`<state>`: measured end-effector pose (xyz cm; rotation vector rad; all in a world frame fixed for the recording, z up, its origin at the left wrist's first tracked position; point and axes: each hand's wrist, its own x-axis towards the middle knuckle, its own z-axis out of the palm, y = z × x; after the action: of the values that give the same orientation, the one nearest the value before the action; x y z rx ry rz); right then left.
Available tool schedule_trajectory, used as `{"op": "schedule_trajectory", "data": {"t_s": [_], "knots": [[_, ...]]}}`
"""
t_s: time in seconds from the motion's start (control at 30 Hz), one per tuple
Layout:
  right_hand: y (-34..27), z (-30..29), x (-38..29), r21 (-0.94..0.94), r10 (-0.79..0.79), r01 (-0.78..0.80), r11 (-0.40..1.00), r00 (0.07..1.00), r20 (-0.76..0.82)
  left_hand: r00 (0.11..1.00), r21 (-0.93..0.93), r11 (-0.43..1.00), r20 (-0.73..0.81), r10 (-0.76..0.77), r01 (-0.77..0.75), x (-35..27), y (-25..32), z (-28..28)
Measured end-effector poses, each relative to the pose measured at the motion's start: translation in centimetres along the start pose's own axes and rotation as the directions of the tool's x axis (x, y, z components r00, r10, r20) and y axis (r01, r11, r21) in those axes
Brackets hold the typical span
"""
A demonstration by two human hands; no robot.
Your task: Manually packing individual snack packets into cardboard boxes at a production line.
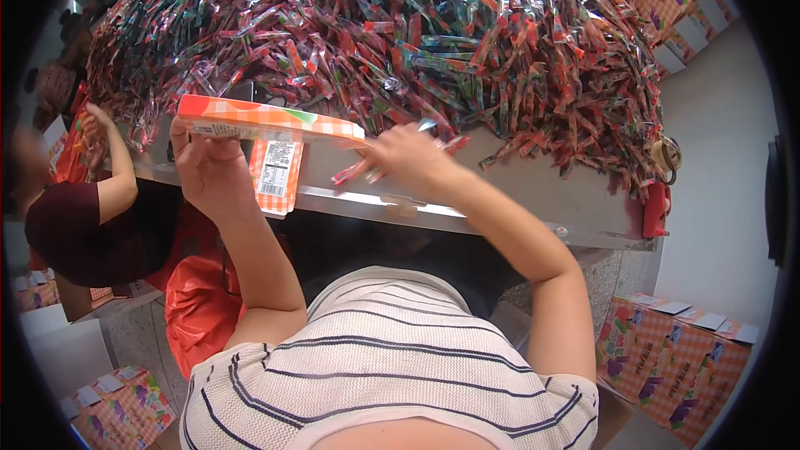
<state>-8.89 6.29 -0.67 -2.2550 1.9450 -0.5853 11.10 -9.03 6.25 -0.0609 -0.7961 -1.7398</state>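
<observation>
My left hand [215,169] grips a thin cardboard carton [269,115] with an orange gingham print, raised above the front edge of the table. At the carton's right end is my right hand [409,153], slightly blurred. Several slim, plastic-wrapped snack sticks [350,172] are in its fingers, with ends poking out on both sides. Whether any stick has entered the carton is hidden. Below the carton, an orange-checked cardboard panel [275,175] with a barcode overhangs the table edge; I cannot tell if it is a separate carton.
A large heap of wrapped sticks [375,31] covers the grey table [437,200]. A red tape dispenser [656,211] sits at the right corner. At left, another person [81,219] works beside a red plastic bag [200,306]. Printed cartons [675,356] stand low at right, others [122,406] at lower left.
</observation>
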Motion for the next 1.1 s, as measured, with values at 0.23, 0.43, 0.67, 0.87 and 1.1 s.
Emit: {"op": "schedule_trajectory", "data": {"t_s": [0.23, 0.43, 0.67, 0.87, 1.1], "knots": [[2.1, 1.9, 1.1, 0.042, -0.021, 0.046, 0.998, 0.884, -0.466, 1.000, -0.013, 1.000, -0.013, -0.016, 0.016, 0.7, 1.6, 1.3], [3.1, -4.9, -1.5, 0.946, 0.561, 0.012, 0.323, 0.803, -0.201, 0.954, -0.256, 0.931, -0.074, -0.289, 0.262, 0.1, -0.1, -1.6], [6.5, -4.5, -2.9, 0.325, 0.529, -0.418, 0.848, 0.697, -0.484, 0.874, -0.145, 0.863, 0.132, -0.468, 0.484, -1.0, -3.7, 1.7], [8.8, -2.2, -1.3, -0.112, 0.504, -0.587, 0.802, 0.765, -0.401, 0.569, -0.170, 0.545, 0.308, -0.762, 0.821, -6.7, -9.6, 3.2], [4.2, -8.9, -4.4, 0.810, 0.754, -0.067, 0.582, 0.418, -0.507, 0.334, 0.097, 0.347, 0.125, -0.934, 0.933, -11.4, -16.8, 1.7]]}}
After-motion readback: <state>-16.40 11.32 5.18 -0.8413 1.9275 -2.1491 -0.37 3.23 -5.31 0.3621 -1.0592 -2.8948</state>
